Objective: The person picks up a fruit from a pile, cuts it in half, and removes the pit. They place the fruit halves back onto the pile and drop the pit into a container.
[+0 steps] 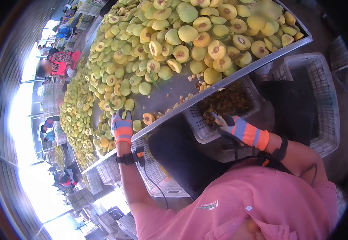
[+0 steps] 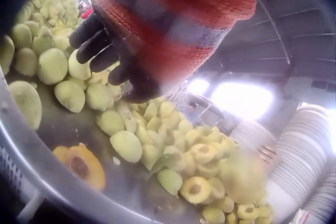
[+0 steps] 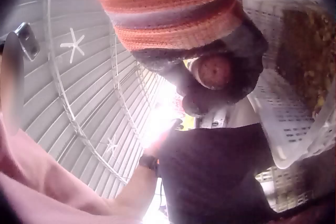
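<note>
A metal table (image 1: 230, 80) is heaped with yellow-green fruit halves (image 1: 174, 36). My left hand (image 1: 121, 122), in a striped glove, reaches over the table's near edge. In the left wrist view its dark fingertips (image 2: 97, 50) hang loosely curled just above pale halves (image 2: 68, 95) and hold nothing. An orange half with its pit (image 2: 79, 165) lies near the rim. My right hand (image 1: 227, 125), gloved the same way, is below the table over a white crate (image 1: 198, 130) of pits. Its fingers (image 3: 247, 61) curl round a round fruit half (image 3: 214, 71) with a reddish centre.
Loose pits (image 1: 196, 78) lie scattered on the table's bare strip. A second white crate (image 1: 322, 80) stands to the right, and another (image 1: 158, 176) is under the table's edge. A dark apron (image 1: 178, 156) hangs before me. Other workers (image 1: 60, 64) stand along the far left side.
</note>
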`<state>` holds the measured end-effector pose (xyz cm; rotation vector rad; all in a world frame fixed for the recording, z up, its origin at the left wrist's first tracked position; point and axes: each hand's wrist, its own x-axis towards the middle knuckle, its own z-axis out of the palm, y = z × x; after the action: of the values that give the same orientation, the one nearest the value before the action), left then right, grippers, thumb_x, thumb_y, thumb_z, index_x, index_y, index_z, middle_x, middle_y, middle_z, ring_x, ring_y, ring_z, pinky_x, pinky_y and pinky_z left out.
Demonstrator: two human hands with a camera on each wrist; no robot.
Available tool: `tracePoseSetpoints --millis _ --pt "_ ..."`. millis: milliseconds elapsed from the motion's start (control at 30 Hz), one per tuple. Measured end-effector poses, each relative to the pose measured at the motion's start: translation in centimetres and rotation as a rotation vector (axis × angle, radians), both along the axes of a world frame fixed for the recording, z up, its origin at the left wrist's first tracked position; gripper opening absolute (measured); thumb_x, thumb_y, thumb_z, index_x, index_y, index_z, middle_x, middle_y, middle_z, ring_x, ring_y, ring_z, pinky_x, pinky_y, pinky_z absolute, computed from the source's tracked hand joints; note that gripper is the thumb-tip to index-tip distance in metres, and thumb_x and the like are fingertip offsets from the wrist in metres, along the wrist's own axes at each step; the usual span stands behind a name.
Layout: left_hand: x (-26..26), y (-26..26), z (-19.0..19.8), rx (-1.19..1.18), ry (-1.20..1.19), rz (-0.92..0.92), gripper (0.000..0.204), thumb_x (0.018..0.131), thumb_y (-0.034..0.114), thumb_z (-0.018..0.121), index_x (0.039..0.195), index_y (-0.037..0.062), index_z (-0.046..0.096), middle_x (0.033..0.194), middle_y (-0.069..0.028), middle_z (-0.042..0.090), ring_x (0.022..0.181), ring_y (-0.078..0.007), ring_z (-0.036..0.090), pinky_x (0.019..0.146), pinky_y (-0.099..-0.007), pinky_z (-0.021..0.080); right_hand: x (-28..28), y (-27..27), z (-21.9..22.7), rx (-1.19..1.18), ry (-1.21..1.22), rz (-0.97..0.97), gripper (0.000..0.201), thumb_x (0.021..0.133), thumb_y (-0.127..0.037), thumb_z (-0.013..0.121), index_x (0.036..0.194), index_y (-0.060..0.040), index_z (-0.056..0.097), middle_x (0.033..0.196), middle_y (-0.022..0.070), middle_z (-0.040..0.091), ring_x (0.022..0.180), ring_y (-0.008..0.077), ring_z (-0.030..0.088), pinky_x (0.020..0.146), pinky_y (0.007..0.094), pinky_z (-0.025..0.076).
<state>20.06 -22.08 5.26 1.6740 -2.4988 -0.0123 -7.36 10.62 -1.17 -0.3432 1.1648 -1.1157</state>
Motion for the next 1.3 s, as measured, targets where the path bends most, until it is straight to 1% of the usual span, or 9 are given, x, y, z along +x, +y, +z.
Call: tracePoseSetpoints --millis 100,167,367,733,833,933,1100,1200,1300 --pt "-2.3 -2.6 -1.8 0.137 0.089 -0.114 0.038 0.083 0.033 0.067 0.113 0.0092 0.066 0.114 -0.0182 0.063 0.105 -0.0332 0.061 0.089 -0.0411 0.048 1.8 0.0 -3.4 -0.151 0.154 -0.018 0.023 0.088 -0.016 0.064 0.109 -0.0069 0.063 0.073 -0.0005 0.06 0.056 0.0074 0.052 0.049 0.0244 0.042" --pt "-5.6 -3.0 -2.0 0.218 0.07 -0.107 0.047 0.082 0.039 0.068 0.117 0.0078 0.064 0.115 -0.0183 0.063 0.107 -0.0325 0.061 0.09 -0.0397 0.047 0.5 -0.1 0.0 -0.009 0.062 0.126 0.024 0.089 -0.013 0.062 0.112 -0.0051 0.063 0.081 0.0003 0.063 0.069 0.0064 0.054 0.061 0.024 0.046" --pt "-8.8 -5.1 -2.1 -0.261 -0.334 0.013 0.055 0.08 0.044 0.067 0.121 0.0071 0.06 0.126 -0.0188 0.056 0.12 -0.0372 0.051 0.097 -0.044 0.044 0.1 -0.6 0.7 -0.089 0.14 0.169 0.025 0.091 -0.011 0.061 0.115 -0.0037 0.063 0.088 0.0009 0.065 0.076 0.0057 0.055 0.068 0.0232 0.047" --pt "2.4 -9.5 -4.0 -0.432 -0.223 0.218 0.058 0.078 0.035 0.069 0.128 0.0085 0.054 0.125 -0.0188 0.056 0.119 -0.0364 0.049 0.096 -0.0459 0.043 0.1 -0.5 0.8 0.026 -0.005 0.221 0.021 0.089 -0.014 0.063 0.107 -0.0041 0.061 0.081 0.001 0.062 0.069 0.0095 0.053 0.063 0.0277 0.047" --pt "7.5 -9.8 -2.3 -0.485 -0.429 0.463 0.054 0.078 0.032 0.068 0.127 0.0123 0.056 0.124 -0.0157 0.058 0.117 -0.0343 0.051 0.095 -0.0452 0.043 -0.1 -0.6 2.0 -0.037 0.223 0.257 0.023 0.088 -0.017 0.064 0.107 -0.0038 0.061 0.081 0.0031 0.062 0.07 0.0103 0.055 0.064 0.0292 0.048" --pt "9.4 -9.1 -1.3 -0.346 -0.181 0.522 0.052 0.078 0.033 0.068 0.125 0.0134 0.057 0.121 -0.0138 0.061 0.116 -0.0344 0.053 0.094 -0.0443 0.044 0.2 -0.5 1.4 -0.117 0.287 0.321 0.029 0.09 -0.01 0.061 0.117 -0.0015 0.058 0.09 0.0034 0.064 0.078 0.0079 0.056 0.071 0.0254 0.048" --pt "5.2 -9.1 -3.3 0.244 0.06 0.099 0.062 0.078 0.043 0.069 0.129 0.0107 0.055 0.129 -0.0159 0.058 0.118 -0.034 0.054 0.096 -0.0408 0.045 0.9 -0.3 0.0 -0.189 0.399 0.339 0.029 0.088 -0.009 0.061 0.116 -0.0011 0.058 0.091 0.0048 0.065 0.081 0.0086 0.056 0.074 0.0267 0.048" --pt "-0.3 -6.2 -4.6 -0.129 -0.368 0.061 0.07 0.079 0.05 0.068 0.133 0.0084 0.052 0.139 -0.0195 0.05 0.123 -0.0341 0.051 0.1 -0.0404 0.044 1.2 -0.2 -0.7 -0.202 0.472 0.329 0.029 0.088 -0.01 0.063 0.115 -0.0005 0.058 0.093 0.0076 0.066 0.08 0.0122 0.057 0.075 0.0291 0.048" --pt "-2.7 -6.2 -4.0 0.008 -0.626 0.024 0.078 0.078 0.057 0.066 0.135 0.0063 0.05 0.145 -0.0221 0.041 0.128 -0.0342 0.047 0.104 -0.0408 0.042 0.9 -0.1 -0.1 -0.215 0.521 0.338 0.03 0.087 -0.013 0.064 0.114 -0.0009 0.058 0.093 0.0118 0.066 0.079 0.0173 0.058 0.076 0.032 0.048"
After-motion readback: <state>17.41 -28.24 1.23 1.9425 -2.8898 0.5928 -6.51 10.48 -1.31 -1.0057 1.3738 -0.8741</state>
